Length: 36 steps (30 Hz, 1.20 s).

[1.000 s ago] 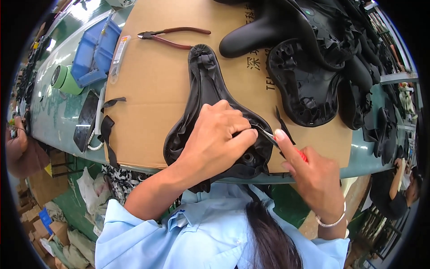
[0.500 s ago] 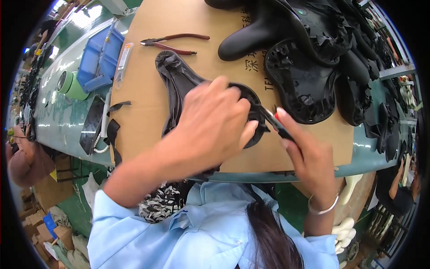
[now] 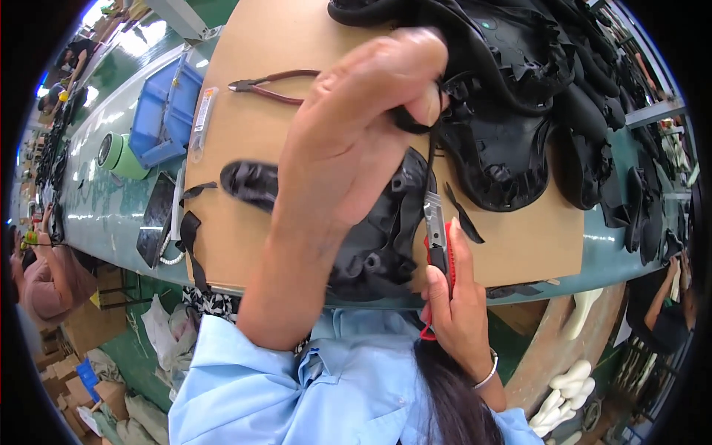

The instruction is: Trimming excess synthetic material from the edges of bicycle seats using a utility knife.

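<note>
The person's left hand (image 3: 367, 104) is pinching a black strip (image 3: 432, 144) between thumb and fingers, holding it above the bike seat (image 3: 378, 237) — seemingly to keep it taut near the blade. The right hand (image 3: 456, 300) is gripping the red-handled knife (image 3: 439, 248), its blade pointing away from the body, perhaps for safety. The seat is lying hollow side up on the cardboard (image 3: 241, 133), partly hidden by the left arm — likely leaving its folded edge reachable. Pliers (image 3: 259, 81) are lying beyond, probably placed clear of the work.
</note>
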{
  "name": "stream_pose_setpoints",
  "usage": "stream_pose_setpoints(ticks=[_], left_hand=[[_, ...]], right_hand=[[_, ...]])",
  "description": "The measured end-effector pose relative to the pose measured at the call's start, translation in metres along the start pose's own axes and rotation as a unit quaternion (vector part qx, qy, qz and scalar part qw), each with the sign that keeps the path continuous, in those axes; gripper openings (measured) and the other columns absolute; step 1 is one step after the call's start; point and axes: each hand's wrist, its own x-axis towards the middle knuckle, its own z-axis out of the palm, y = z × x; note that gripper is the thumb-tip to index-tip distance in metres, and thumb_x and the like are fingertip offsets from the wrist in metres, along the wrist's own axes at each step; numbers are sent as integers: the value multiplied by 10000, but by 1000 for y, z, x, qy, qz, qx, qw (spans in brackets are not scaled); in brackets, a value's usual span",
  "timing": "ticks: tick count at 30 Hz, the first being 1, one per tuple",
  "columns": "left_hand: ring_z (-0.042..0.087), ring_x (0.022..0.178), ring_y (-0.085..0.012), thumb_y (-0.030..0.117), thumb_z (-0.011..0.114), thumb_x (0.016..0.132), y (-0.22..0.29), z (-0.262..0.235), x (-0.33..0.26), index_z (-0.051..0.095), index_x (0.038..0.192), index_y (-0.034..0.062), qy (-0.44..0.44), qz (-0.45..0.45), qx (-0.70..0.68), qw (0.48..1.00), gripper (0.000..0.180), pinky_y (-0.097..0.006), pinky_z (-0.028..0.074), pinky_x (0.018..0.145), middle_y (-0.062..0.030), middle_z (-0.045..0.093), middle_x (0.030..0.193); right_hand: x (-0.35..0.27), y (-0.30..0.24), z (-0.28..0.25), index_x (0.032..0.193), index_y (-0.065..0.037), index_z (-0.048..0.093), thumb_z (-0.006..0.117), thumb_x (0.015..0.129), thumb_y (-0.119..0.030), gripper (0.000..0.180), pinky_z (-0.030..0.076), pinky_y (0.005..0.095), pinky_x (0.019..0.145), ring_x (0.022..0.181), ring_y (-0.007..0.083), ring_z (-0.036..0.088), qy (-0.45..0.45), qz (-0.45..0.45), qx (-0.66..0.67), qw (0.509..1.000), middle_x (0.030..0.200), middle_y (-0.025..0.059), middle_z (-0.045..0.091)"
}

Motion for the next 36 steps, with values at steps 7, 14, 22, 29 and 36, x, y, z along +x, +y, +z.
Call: stream_pose_setpoints(ticks=[7, 14, 22, 29, 36], left_hand=[[527, 554, -166, 165, 626, 870, 16, 14, -23, 640, 988, 7, -78, -85, 397, 911, 198, -279, 466, 532, -33, 592, 730], [494, 773, -260, 108, 729, 595, -16, -41, -25, 579, 721, 51, -240, 216, 738, 593, 204, -359, 433, 675, -63, 489, 648], [447, 634, -220, 96, 724, 648, -23, -55, -10, 550, 556, 44, -80, 383, 616, 683, 203, -340, 392, 582, -32, 479, 608], [435, 742, -106, 128, 622, 881, -22, -65, -6, 681, 834, 7, 200, -24, 427, 882, 142, -253, 345, 663, 4, 526, 741], [428, 676, -99, 330, 445, 1001, 10, -42, -101, 631, 962, -15, 115, -175, 472, 857, 393, -226, 360, 671, -12, 526, 863]], right_hand=[[-6, 9, -28, 1415, -94, 413, 589, 890, -143, 556, 491, 386, 601, 661, 354, 640, -4, -137, -162, 977, 921, 182, 673], [31, -13, -34, 1386, -128, 466, 557, 897, -143, 498, 443, 307, 485, 479, 211, 562, -65, -137, -124, 981, 636, 75, 592], [-13, 12, -5, 1422, -79, 400, 527, 929, -163, 516, 491, 312, 550, 560, 231, 629, -74, -43, 20, 996, 791, 135, 648], [-34, 15, 7, 1417, -56, 394, 558, 916, -159, 538, 522, 369, 644, 738, 357, 675, 4, -97, -31, 995, 1018, 205, 667], [60, 5, -94, 1370, -243, 493, 602, 858, -130, 535, 493, 365, 609, 663, 314, 629, -80, -304, -244, 918, 958, 123, 684]])
